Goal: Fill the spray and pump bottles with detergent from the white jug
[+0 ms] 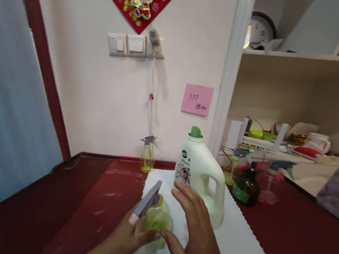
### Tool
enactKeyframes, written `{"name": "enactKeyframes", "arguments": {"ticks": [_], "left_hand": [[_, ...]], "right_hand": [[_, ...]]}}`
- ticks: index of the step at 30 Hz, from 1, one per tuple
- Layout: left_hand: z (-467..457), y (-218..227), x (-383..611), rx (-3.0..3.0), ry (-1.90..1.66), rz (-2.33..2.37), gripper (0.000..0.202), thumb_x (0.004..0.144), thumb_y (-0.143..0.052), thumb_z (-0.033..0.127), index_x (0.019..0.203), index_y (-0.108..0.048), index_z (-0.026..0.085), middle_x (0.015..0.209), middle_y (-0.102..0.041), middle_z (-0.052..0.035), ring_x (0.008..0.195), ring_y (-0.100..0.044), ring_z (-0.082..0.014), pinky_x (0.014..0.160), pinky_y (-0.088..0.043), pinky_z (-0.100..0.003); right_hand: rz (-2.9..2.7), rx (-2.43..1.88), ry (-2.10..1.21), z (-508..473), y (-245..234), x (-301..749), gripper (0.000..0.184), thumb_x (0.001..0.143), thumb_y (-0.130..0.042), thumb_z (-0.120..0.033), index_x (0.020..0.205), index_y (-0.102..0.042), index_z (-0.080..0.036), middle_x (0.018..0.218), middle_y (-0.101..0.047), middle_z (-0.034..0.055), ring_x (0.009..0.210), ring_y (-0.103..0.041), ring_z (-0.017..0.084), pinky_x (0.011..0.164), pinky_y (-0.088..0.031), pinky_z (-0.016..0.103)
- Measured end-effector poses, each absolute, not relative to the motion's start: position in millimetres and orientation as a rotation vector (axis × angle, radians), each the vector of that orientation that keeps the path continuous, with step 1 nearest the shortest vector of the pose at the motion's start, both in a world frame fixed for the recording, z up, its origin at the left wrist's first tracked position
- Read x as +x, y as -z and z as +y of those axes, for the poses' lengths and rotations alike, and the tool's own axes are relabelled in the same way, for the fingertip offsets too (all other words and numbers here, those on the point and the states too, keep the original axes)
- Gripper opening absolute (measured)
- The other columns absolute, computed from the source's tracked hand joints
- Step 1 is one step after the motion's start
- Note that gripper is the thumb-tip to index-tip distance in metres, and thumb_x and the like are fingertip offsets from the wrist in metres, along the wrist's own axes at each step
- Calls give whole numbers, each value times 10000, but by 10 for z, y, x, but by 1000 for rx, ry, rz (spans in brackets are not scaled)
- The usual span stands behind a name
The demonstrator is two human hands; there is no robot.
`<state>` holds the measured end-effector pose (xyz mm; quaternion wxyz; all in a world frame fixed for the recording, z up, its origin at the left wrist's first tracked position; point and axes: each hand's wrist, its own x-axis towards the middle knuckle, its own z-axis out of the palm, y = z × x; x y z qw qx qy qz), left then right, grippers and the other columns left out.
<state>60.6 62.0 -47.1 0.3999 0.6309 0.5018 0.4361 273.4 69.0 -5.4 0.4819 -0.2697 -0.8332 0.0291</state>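
Observation:
My left hand [129, 236] is wrapped round a small green spray bottle [158, 217] with a grey trigger head [147, 201], holding it on the white mat [233, 248]. My right hand [195, 232] hovers just right of the bottle with fingers stretched out and apart, its thumb close to the bottle's side. A white detergent jug [200, 174] with a green cap stands upright just behind my right hand.
A dark red table [306, 243] carries the mat. At the back stand a yellow spray bottle [147, 154], a dark pump bottle [247, 185], a pink spray bottle [269, 182] and another yellow sprayer [233, 167]. Cluttered shelves are at right, a wall behind.

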Motion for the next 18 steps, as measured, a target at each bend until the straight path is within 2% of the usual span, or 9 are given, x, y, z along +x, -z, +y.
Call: {"name": "enactKeyframes", "arguments": {"ticks": [3,4,6,8,10,11,14,18], "left_hand": [[614,445,635,1659,-1125,1257,659,765,-793,528,1347,-611,279,1434,-609,-125,1348,-515,-374,1148,-383,-497],[611,435,640,1663,-1137,1260,608,766,-800,489,1308,-630,275,1401,-630,-118,1314,-540,-369,1125,-403,-494],[604,423,643,1641,-1155,1243,538,754,-812,424,1242,-651,268,1325,-667,-102,1258,-572,-363,1083,-434,-490],[600,439,635,1636,-1171,1237,554,737,-825,390,1242,-639,258,1287,-674,-99,1242,-574,-365,1074,-433,-496],[607,488,616,1675,-1189,1271,655,717,-850,370,1308,-596,245,1315,-651,-112,1271,-546,-374,1109,-399,-514],[614,522,605,1695,-1199,1292,701,711,-860,361,1340,-574,243,1344,-634,-119,1289,-531,-375,1125,-382,-521],[642,620,576,1689,-1218,1283,793,695,-873,333,1405,-529,256,1430,-583,-131,1328,-508,-373,1143,-366,-530],[657,650,566,1664,-1205,1303,840,666,-866,268,1431,-520,257,1480,-559,-150,1373,-486,-378,1173,-326,-537]], "right_hand": [[-2314,-609,49,811,-386,2642,793,786,-606,-6,1499,-376,-265,1571,-474,91,1492,-334,314,1181,-333,577],[-2407,-598,76,852,-487,2584,759,781,-627,-2,1464,-435,-272,1550,-504,87,1485,-341,328,1179,-310,598],[-2560,-573,117,925,-626,2460,523,830,-666,-52,1301,-594,-271,1391,-642,76,1411,-445,332,1152,-312,603],[-2665,-577,149,976,-724,2361,202,896,-677,-136,1066,-687,-243,1115,-740,56,1187,-618,290,1066,-393,540],[-2705,-623,153,994,-832,2319,53,907,-689,-165,910,-684,-218,924,-732,22,925,-676,222,922,-459,431],[-2696,-651,144,990,-899,2321,58,896,-702,-162,887,-674,-212,892,-722,11,847,-667,199,854,-464,387],[-2582,-694,76,946,-1143,2394,94,876,-709,-143,905,-659,-217,881,-708,-8,798,-644,173,725,-436,304],[-2424,-718,-12,885,-1399,2540,65,900,-668,-181,909,-655,-244,862,-704,-20,762,-633,162,629,-412,263]]}}
